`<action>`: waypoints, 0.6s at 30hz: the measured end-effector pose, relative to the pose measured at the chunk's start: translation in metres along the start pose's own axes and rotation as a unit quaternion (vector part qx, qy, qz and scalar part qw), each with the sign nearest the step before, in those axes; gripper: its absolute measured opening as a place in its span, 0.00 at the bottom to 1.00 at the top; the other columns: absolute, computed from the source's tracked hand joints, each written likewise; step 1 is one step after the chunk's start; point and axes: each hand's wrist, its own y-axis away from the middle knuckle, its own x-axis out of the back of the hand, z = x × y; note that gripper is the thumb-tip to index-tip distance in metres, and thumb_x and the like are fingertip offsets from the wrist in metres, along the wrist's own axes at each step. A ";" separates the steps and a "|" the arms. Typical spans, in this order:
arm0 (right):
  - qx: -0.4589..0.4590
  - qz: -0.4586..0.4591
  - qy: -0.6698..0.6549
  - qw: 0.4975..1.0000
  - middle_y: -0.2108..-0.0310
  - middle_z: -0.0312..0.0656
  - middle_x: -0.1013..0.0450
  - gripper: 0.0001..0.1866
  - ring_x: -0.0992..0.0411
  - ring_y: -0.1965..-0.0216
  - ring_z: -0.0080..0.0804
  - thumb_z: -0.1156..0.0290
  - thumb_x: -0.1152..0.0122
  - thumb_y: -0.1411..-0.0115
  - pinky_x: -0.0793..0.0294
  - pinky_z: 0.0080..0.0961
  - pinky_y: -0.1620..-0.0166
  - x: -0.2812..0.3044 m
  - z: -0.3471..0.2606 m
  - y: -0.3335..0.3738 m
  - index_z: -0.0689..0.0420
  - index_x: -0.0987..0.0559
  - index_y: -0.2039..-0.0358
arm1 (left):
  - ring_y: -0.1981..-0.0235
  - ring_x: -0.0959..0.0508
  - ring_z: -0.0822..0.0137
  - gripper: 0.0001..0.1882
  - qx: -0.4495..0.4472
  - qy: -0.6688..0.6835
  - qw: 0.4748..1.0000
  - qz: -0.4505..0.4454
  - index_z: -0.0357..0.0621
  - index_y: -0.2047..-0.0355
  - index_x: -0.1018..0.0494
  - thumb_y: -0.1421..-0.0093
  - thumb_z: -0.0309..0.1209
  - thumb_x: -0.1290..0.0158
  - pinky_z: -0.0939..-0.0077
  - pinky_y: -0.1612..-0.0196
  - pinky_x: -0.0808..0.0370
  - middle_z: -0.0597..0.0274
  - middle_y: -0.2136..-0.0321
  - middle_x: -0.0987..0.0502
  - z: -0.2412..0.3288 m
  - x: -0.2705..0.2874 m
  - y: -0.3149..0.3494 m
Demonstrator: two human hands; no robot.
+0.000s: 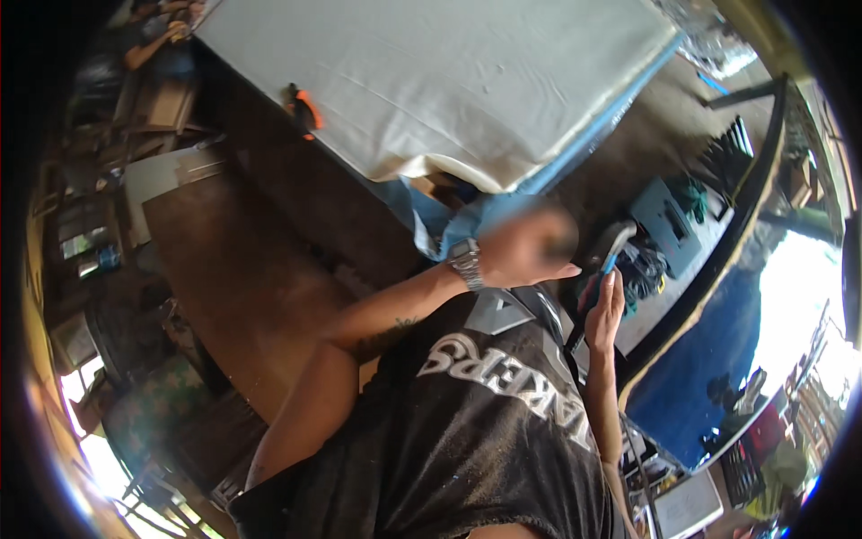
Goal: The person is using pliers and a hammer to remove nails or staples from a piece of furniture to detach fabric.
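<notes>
My left hand point(530, 242), with a metal-banded watch on its wrist, is at the near corner of a large padded panel point(431, 81) covered in pale grey material. Loose blue fabric point(426, 220) hangs at that corner, where the cover gapes. Blur hides the left fingers, so what they hold cannot be made out; the thumb points right. To the right, my right hand point(608, 314) is closed around a tool with a curved metal head point(620, 237) and a blue part just below it. Its exact kind is unclear. The head points up, apart from the panel.
An orange-and-black hand tool point(305, 111) lies on the panel's left edge. A brown board point(238, 278) stands at my left. On the right are a blue-grey case point(664, 225), dark bags and a dark blue sheet point(691, 377). Another person point(162, 40) is at the far left.
</notes>
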 end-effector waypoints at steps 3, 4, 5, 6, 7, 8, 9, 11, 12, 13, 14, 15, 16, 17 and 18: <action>0.192 -0.189 0.082 0.959 0.71 0.41 0.30 0.18 0.33 0.75 0.27 0.65 0.55 0.34 0.33 0.21 0.72 -0.065 -0.051 -0.011 0.63 0.32 0.48 | 0.60 0.29 0.75 0.27 0.027 0.206 0.975 0.078 0.42 0.59 0.30 0.57 0.36 0.31 0.78 0.59 0.30 0.61 0.58 0.26 -0.015 0.034 0.029; 0.318 -0.227 0.155 0.907 0.68 0.45 0.29 0.17 0.30 0.72 0.33 0.70 0.53 0.35 0.30 0.25 0.68 -0.091 -0.061 -0.017 0.65 0.32 0.49 | 0.61 0.30 0.75 0.24 -0.038 0.204 0.969 0.133 0.42 0.59 0.30 0.54 0.36 0.33 0.78 0.59 0.30 0.61 0.59 0.27 -0.021 0.040 0.037; 0.326 -0.282 0.164 0.887 0.66 0.48 0.29 0.17 0.29 0.68 0.39 0.73 0.50 0.38 0.30 0.28 0.65 -0.114 -0.069 -0.015 0.65 0.31 0.49 | 0.61 0.30 0.75 0.22 -0.095 0.201 0.958 0.183 0.42 0.59 0.31 0.51 0.35 0.36 0.78 0.60 0.31 0.61 0.60 0.27 -0.028 0.045 0.044; 0.321 -0.332 0.191 0.866 0.64 0.51 0.28 0.17 0.28 0.64 0.44 0.76 0.47 0.40 0.29 0.31 0.62 -0.129 -0.074 -0.014 0.65 0.30 0.50 | 0.62 0.31 0.75 0.19 -0.151 0.196 0.941 0.230 0.42 0.60 0.32 0.48 0.35 0.38 0.78 0.60 0.32 0.61 0.61 0.27 -0.035 0.047 0.050; 0.347 -0.353 0.201 0.845 0.63 0.50 0.28 0.17 0.28 0.63 0.41 0.79 0.46 0.41 0.28 0.30 0.62 -0.148 -0.078 -0.013 0.66 0.30 0.50 | 0.64 0.31 0.75 0.14 -0.063 0.285 0.924 0.249 0.43 0.62 0.33 0.44 0.34 0.43 0.78 0.60 0.33 0.63 0.64 0.29 -0.043 0.059 0.064; 0.367 -0.374 0.223 0.822 0.62 0.49 0.28 0.17 0.27 0.63 0.38 0.81 0.46 0.42 0.28 0.29 0.61 -0.167 -0.082 -0.014 0.66 0.30 0.51 | 0.66 0.32 0.74 0.09 0.022 0.363 0.895 0.257 0.44 0.64 0.33 0.40 0.34 0.48 0.78 0.61 0.35 0.64 0.68 0.30 -0.051 0.071 0.074; 0.388 -0.392 0.245 0.797 0.62 0.47 0.28 0.18 0.27 0.63 0.35 0.83 0.46 0.43 0.27 0.29 0.61 -0.184 -0.084 -0.020 0.66 0.30 0.51 | 0.71 0.35 0.73 0.06 0.030 0.400 0.849 0.344 0.47 0.67 0.36 0.37 0.35 0.54 0.78 0.63 0.38 0.66 0.74 0.34 -0.057 0.077 0.079; 0.339 -0.340 0.224 0.848 0.64 0.47 0.27 0.14 0.26 0.64 0.33 0.82 0.45 0.42 0.27 0.27 0.62 -0.215 -0.084 -0.030 0.65 0.28 0.55 | 0.73 0.35 0.69 0.05 -0.049 0.495 0.793 0.353 0.48 0.68 0.36 0.39 0.33 0.53 0.74 0.66 0.38 0.66 0.79 0.37 -0.073 0.111 0.097; 0.310 -0.309 0.213 0.873 0.65 0.47 0.27 0.12 0.26 0.65 0.32 0.81 0.45 0.42 0.27 0.27 0.63 -0.231 -0.082 -0.035 0.65 0.28 0.57 | 0.73 0.35 0.67 0.05 -0.046 0.489 0.789 0.369 0.48 0.69 0.35 0.39 0.33 0.52 0.72 0.67 0.36 0.65 0.80 0.38 -0.082 0.133 0.108; 0.287 -0.272 0.228 0.890 0.69 0.47 0.27 0.09 0.26 0.70 0.30 0.81 0.45 0.42 0.26 0.25 0.67 -0.249 -0.079 -0.045 0.65 0.29 0.60 | 0.75 0.32 0.65 0.06 -0.069 0.482 0.794 0.364 0.46 0.67 0.37 0.37 0.33 0.53 0.67 0.64 0.33 0.64 0.81 0.37 -0.092 0.157 0.120; 0.258 -0.236 0.238 0.906 0.72 0.48 0.27 0.10 0.26 0.74 0.28 0.78 0.44 0.41 0.27 0.24 0.71 -0.274 -0.074 -0.057 0.64 0.31 0.59 | 0.74 0.29 0.64 0.08 -0.055 0.445 0.816 0.365 0.45 0.67 0.37 0.37 0.35 0.53 0.64 0.63 0.30 0.64 0.81 0.37 -0.102 0.184 0.135; 0.244 -0.238 0.244 0.908 0.70 0.48 0.27 0.14 0.26 0.75 0.30 0.72 0.42 0.41 0.28 0.25 0.74 -0.296 -0.071 -0.069 0.62 0.33 0.57 | 0.74 0.27 0.62 0.08 -0.040 0.402 0.839 0.365 0.45 0.66 0.36 0.37 0.36 0.53 0.60 0.60 0.28 0.64 0.81 0.36 -0.113 0.210 0.149; 0.266 -0.219 0.293 0.892 0.66 0.48 0.27 0.18 0.24 0.72 0.38 0.66 0.39 0.42 0.28 0.28 0.71 -0.319 -0.066 -0.081 0.61 0.32 0.57 | 0.76 0.26 0.64 0.08 -0.037 0.408 0.843 0.348 0.45 0.66 0.36 0.37 0.34 0.52 0.58 0.58 0.26 0.65 0.81 0.36 -0.125 0.236 0.162; 0.284 -0.215 0.311 0.881 0.61 0.49 0.27 0.20 0.24 0.67 0.45 0.62 0.38 0.43 0.27 0.31 0.66 -0.348 -0.059 -0.094 0.59 0.32 0.56 | 0.78 0.27 0.67 0.06 -0.018 0.379 0.862 0.335 0.45 0.65 0.36 0.38 0.32 0.51 0.55 0.58 0.25 0.65 0.81 0.35 -0.136 0.261 0.177; 0.325 -0.205 0.344 0.857 0.58 0.50 0.28 0.22 0.26 0.61 0.47 0.59 0.38 0.44 0.27 0.35 0.59 -0.380 -0.053 -0.109 0.59 0.31 0.56 | 0.78 0.29 0.67 0.08 0.004 0.340 0.883 0.323 0.48 0.60 0.35 0.39 0.30 0.50 0.56 0.59 0.26 0.67 0.80 0.37 -0.147 0.282 0.189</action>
